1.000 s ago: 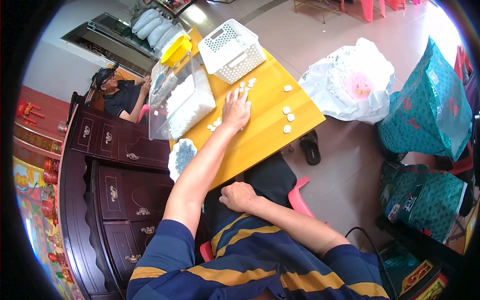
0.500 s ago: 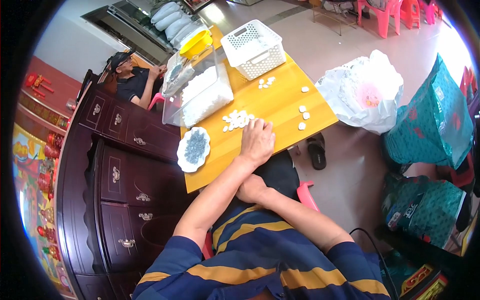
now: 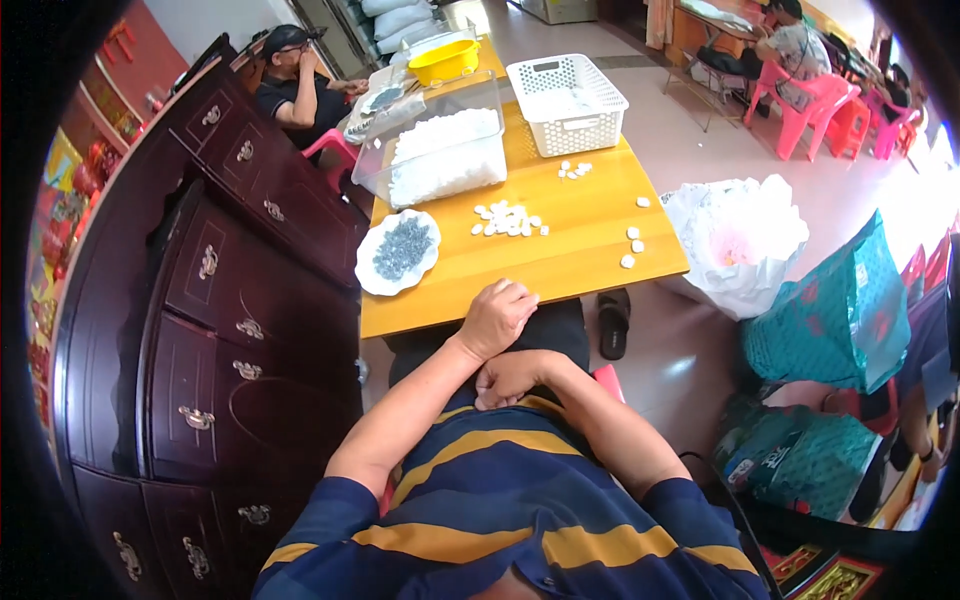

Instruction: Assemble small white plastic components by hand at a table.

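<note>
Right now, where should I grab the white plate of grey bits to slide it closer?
Pinch the white plate at its bare near rim, coming from the table's front edge with the left hand. It lies flat and shallow, its middle is heaped with grey bits, and a clear bin crowds its far side.

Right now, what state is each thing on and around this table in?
Left hand: loosely closed, at the table's near edge.
Right hand: closed, against the belly.
White pieces: loose on the table.
Clear tub: open, partly filled with white pieces.
White basket: upright.
Plate: holding grey bits.
</note>
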Demonstrator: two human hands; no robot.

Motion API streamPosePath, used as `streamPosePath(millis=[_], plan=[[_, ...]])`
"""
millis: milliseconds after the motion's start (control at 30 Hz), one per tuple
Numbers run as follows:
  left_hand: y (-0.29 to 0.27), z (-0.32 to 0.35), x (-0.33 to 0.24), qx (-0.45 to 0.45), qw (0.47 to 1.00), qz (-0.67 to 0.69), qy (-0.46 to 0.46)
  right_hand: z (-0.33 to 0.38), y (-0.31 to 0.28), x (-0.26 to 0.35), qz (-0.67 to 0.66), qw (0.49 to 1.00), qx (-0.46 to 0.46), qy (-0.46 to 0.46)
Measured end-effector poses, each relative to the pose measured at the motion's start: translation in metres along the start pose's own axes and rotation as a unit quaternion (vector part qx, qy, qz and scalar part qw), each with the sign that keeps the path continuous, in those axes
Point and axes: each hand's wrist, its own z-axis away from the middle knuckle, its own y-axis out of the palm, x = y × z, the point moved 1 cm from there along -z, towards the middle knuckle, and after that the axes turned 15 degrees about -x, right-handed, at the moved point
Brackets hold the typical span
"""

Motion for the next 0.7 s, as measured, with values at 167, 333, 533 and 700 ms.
streamPosePath(millis=[167,333,533,700], plan=[[-0.009,0.009,0.003,-0.039,0.998,0.010,-0.044,0.031,-0.039,0.007,-0.090,0.996,0.005,-0.021],[-0.030,0.024,-0.002,-0.159,0.950,0.100,-0.248,0.049,-0.113,-0.018,-0.088,0.886,-0.455,-0.009],[-0.034,0.058,0.000,-0.169,0.877,0.193,-0.407,0.016,-0.151,-0.033,0.165,0.674,-0.720,-0.009],[-0.040,0.062,-0.003,-0.153,0.870,0.195,-0.426,-0.006,-0.158,-0.044,0.244,0.659,-0.711,0.031]])
